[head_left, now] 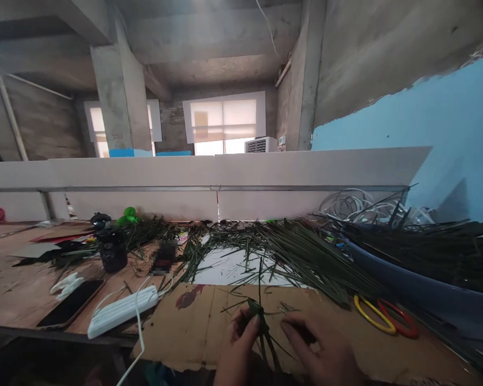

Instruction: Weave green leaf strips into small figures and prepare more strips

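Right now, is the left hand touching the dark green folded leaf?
Touching: the head view shows the left hand pinching the dark green folded leaf, no gap between them.

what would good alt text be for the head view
A person's left hand pinches a dark green leaf piece above cardboard, with the right hand close beside it. Around them lie loose leaf strips, yellow and red handle loops, a white power strip and a phone.

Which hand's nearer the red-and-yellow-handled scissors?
Right. The right hand is apart from the scissors, to their left; the left hand is farther left, holding green leaf strips.
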Demonstrator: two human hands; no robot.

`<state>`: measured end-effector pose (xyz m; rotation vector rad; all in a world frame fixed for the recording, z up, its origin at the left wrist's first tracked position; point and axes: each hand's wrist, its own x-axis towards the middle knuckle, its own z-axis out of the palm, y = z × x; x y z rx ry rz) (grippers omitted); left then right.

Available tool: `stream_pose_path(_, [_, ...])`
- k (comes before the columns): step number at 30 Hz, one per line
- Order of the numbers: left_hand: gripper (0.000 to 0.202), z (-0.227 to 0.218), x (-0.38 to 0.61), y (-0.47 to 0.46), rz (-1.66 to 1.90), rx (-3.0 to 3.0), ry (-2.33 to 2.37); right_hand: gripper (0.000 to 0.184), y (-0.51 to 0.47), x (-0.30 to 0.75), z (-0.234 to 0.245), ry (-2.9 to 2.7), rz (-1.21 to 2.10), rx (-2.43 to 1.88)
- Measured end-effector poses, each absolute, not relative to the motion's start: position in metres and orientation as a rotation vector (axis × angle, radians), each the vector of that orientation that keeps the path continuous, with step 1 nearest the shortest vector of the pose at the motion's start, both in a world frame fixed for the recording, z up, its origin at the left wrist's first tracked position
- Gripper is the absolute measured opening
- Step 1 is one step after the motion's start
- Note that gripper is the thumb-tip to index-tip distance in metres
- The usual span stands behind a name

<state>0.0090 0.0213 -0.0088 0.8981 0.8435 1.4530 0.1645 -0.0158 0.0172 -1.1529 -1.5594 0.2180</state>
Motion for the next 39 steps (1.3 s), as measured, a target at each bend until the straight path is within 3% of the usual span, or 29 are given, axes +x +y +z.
stream_pose_path(7, [0.03,-0.013,0.005,0.005,1.458,1.161,0.914,0.02,-0.014,0.167,0.019,-1.751,0.056,-1.093])
stream_pose_path(19, [0.015,-0.019,0.001,-0.002,1.305,1.574,1.279,0.028,-0.005,0.164,0.014,-2.089,-0.434,-1.07])
stream_pose_path(25, [0.007,-0.019,0.001,-0.002,1.27,1.583,1.292,0.026,-0.003,0.163,0.014,-2.15,-0.496,-1.044])
stream_pose_path(32, [0.007,-0.021,0.002,-0.004,1.32,1.545,1.27,0.012,-0.003,0.161,-0.006,-1.969,-0.222,-1.131])
stream_pose_path(39, [0.012,-0.021,0.003,-0.005,1.331,1.527,1.24,0.022,0.001,0.159,-0.03,-1.45,0.603,-1.296])
